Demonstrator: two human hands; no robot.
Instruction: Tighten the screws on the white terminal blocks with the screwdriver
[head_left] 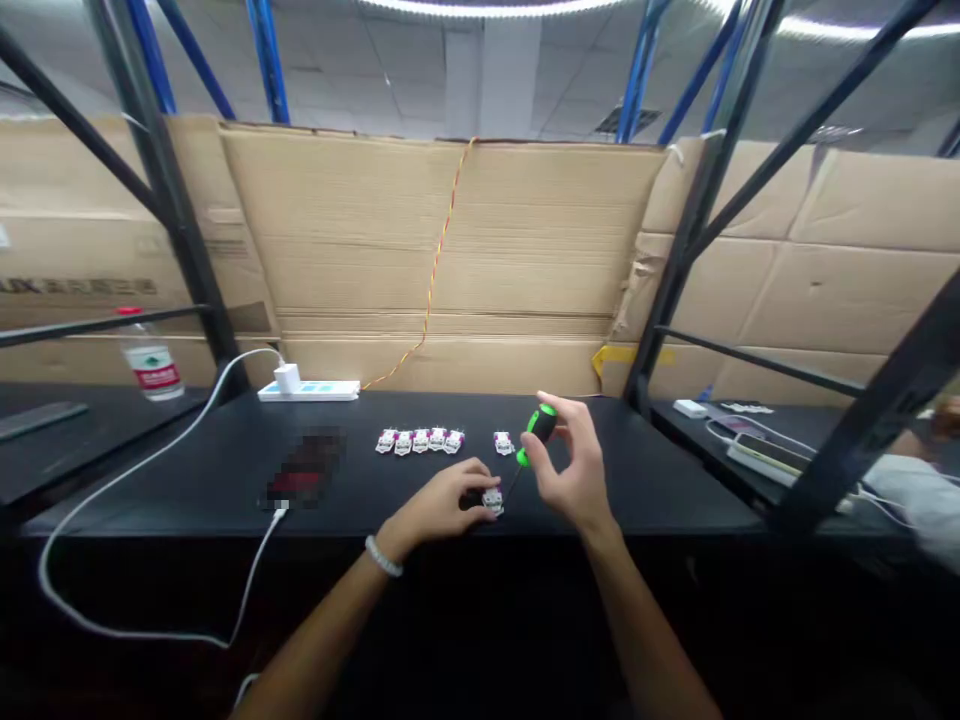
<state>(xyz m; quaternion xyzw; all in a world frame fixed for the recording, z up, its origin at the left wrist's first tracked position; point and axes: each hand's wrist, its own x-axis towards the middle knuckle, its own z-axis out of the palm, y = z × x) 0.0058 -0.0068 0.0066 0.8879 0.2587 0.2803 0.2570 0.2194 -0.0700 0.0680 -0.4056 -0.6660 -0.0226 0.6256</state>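
Observation:
My right hand (574, 465) grips a screwdriver (534, 436) with a black and green handle, its tip pointing down at a small white part (493, 499) on the black table (645, 490). My left hand (450, 500) is closed on that part and pins it to the table. A row of several similar small white and pink parts (420, 440) lies just behind my hands, with one more (503, 442) set apart to the right.
A white power strip (311, 390) with a plugged-in charger and a long white cable (135, 470) sits at the back left. A water bottle (150, 360) stands further left. Cardboard (450, 250) walls the back. Another person's sleeve (911, 495) and devices lie at the right.

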